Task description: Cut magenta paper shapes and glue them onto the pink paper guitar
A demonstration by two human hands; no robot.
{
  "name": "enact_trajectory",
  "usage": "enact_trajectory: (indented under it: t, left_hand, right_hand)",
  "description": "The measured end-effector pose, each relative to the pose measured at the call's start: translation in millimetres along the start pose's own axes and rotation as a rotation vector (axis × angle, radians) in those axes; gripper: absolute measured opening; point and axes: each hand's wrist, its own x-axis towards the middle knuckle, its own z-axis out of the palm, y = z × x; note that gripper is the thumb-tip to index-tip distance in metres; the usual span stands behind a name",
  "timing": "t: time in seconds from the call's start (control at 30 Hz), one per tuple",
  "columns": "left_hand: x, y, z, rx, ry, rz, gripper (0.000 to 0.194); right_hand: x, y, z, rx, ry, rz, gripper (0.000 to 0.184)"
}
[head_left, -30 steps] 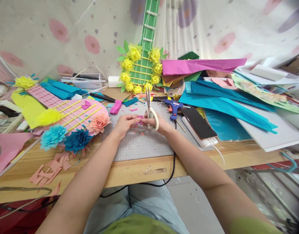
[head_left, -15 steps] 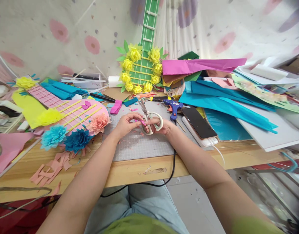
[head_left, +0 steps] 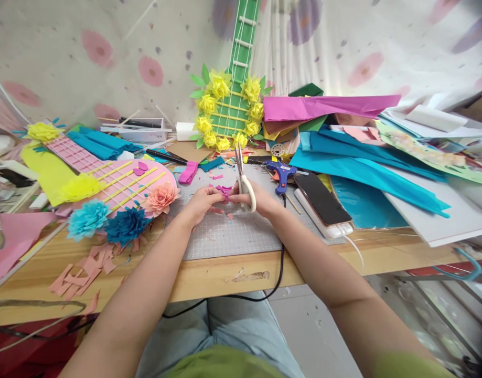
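Between the fingertips of my left hand (head_left: 201, 205) is a small crinkled piece of magenta paper (head_left: 224, 192). My right hand (head_left: 261, 200) keeps white-handled scissors (head_left: 249, 192) looped on its fingers, blades pointing up and away from me. Its thumb and fingertips also meet the magenta paper. Both hands are just above a grey cutting mat (head_left: 233, 241) scattered with tiny paper scraps. A folded magenta strip (head_left: 188, 172) lies on the mat beyond my left hand.
A pink paper guitar (head_left: 122, 184) with paper flowers lies at left. A green guitar (head_left: 231, 113) ringed with yellow flowers stands behind. To the right are a blue glue gun (head_left: 281, 175), a phone (head_left: 322, 198) on a white power strip, and blue paper sheets (head_left: 354, 157).
The scissors have swung more upright in my right hand. The magenta paper now shows more spread and crinkled between my fingertips. The view has shifted slightly.
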Motion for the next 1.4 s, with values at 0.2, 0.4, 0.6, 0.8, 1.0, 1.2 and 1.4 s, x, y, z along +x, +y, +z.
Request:
enact_trajectory:
  t: [0.2, 0.4, 0.6, 0.8, 1.0, 1.2, 1.4]
  left_hand:
    - [0.5, 1.1, -3.7, -0.062, -0.07, -0.048, 0.015]
    - [-1.5, 4.2, -2.8, -0.075, -0.002, 0.027, 0.021]
    - [-2.5, 2.2, -0.2, 0.024, 0.045, 0.049, 0.028]
    - [-2.7, 5.2, -1.0, 0.014, 0.083, -0.018, 0.026]
    - [-4.0, 7.5, -5.2, 0.045, -0.025, -0.056, 0.028]
    - [-5.0, 5.2, -8.6, 0.214, -0.219, -0.062, 0.024]
    - [-6.5, 4.9, -7.3, 0.267, -0.306, -0.105, 0.024]
  right_hand:
    - [0.4, 1.7, 2.6, -0.016, 0.078, 0.008, 0.035]
    - [-0.3, -1.6, 1.1, -0.002, 0.062, 0.023, 0.035]
    - [0.6, -0.1, 1.3, 0.003, 0.083, 0.058, 0.034]
    - [1.8, 2.7, 0.6, 0.034, 0.079, 0.089, 0.032]
    - [-0.7, -2.0, -2.0, 0.027, -0.024, 0.119, 0.031]
    - [-2.4, -3.1, -4.9, -0.058, -0.133, 0.102, 0.027]
    - [-3.5, -2.0, -6.4, -0.111, -0.221, 0.049, 0.021]
